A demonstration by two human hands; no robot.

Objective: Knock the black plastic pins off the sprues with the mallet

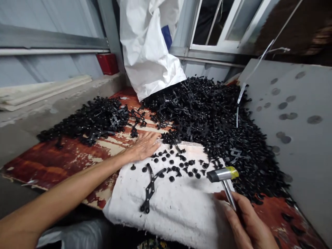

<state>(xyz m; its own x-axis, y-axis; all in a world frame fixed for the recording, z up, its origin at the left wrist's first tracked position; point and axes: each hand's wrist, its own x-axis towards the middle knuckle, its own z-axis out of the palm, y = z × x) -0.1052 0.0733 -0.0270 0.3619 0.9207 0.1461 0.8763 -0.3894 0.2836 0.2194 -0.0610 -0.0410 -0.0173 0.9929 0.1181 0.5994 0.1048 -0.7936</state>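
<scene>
My right hand (247, 221) is closed around a small two-faced mallet (223, 174), its head dark at one end and yellow at the other. The mallet is raised over the right side of a folded white cloth (176, 207). On that cloth lies a black scissor-style linkage (149, 190) with riveted joints, partly unfolded. Several small black round-headed caps (171, 162) are scattered behind it. My left hand (146, 145) lies at the cloth's back left edge, fingers stretched toward a few black parts (169, 137); its fingertips are partly hard to make out.
A big heap of black parts (197, 103) covers the back and right of the worn red board (49, 162). A smaller heap of linkages (95, 116) sits left. A white sack (153, 52) hangs over the back, and a grey spotted panel (298, 138) leans at right.
</scene>
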